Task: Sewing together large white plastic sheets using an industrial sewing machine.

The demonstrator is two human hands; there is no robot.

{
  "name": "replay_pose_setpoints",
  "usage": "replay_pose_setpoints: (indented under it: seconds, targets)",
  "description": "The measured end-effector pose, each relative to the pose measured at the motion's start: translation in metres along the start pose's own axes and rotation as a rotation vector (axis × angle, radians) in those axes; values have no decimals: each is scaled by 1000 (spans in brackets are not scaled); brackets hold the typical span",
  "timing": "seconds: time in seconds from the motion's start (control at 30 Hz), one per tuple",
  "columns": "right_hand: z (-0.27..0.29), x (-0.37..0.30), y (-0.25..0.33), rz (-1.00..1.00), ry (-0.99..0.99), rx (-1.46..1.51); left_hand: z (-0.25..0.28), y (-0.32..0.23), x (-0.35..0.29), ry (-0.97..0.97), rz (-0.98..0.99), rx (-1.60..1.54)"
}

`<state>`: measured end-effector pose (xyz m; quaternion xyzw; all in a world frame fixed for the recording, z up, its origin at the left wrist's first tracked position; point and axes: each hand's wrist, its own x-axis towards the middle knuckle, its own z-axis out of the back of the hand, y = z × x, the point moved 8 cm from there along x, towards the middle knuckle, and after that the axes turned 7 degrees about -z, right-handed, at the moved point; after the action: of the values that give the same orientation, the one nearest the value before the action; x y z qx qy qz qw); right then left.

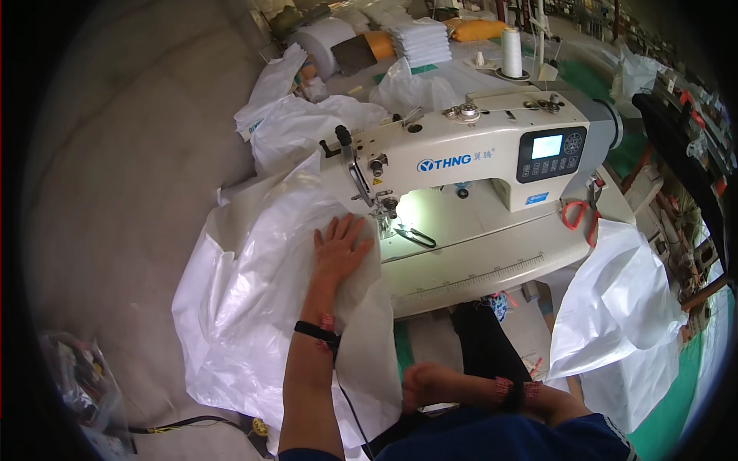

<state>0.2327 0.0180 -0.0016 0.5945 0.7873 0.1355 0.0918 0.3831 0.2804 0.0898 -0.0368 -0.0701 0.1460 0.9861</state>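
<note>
Two hands are yours: the left hand (340, 250) lies flat with spread fingers on one large white plastic sheet (261, 292), left of the needle (385, 224) of one sewing machine (461, 157), while the right hand (427, 386) is curled beside the sheet's lower right edge, and I cannot tell whether it grips. On your worktop (461, 263) lie one black snips (417, 237) near the needle and one pair of red-handled scissors (593, 211) farther right.
</note>
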Motion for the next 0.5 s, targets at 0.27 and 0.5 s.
replay_pose_setpoints:
  seconds: [0.27, 0.5]
  targets:
    - [8, -46, 76, 144, -703, -602, 2, 16, -13, -79, 13, 15]
    - [-15, -16, 175, 463, -988, -1247, 54, -44, -53, -172, 183, -669]
